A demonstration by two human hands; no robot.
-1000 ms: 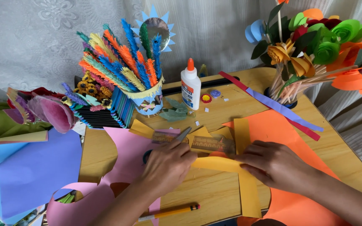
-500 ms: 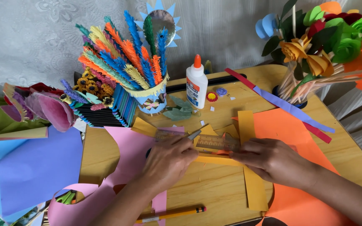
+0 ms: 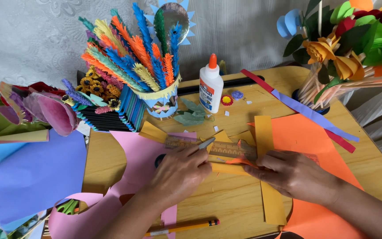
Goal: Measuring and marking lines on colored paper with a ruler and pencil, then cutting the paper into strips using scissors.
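At the middle of the wooden table (image 3: pixel 111 159), a wooden ruler (image 3: pixel 208 148) is laid flat across a folded strip of yellow-orange paper (image 3: pixel 273 199), apparently so that a straight line can be followed. A grey blade-like tool (image 3: pixel 207 143) is gripped in the closed fingers of the left hand (image 3: pixel 180 172), its tip held against the ruler's near edge. The ruler's right end and the paper beneath are pressed down by the flattened, spread fingers of the right hand (image 3: pixel 290 172), seemingly to keep both from slipping. An orange sheet (image 3: pixel 310 137) lies under the strip, a pink sheet (image 3: pixel 129 155) to the left. A pencil (image 3: pixel 182 228) rests near the front edge. Open room is scarce: a glue bottle (image 3: pixel 211 86), a cup of paper feathers (image 3: pixel 155 88) and a vase of paper flowers (image 3: pixel 332 57) crowd the far side
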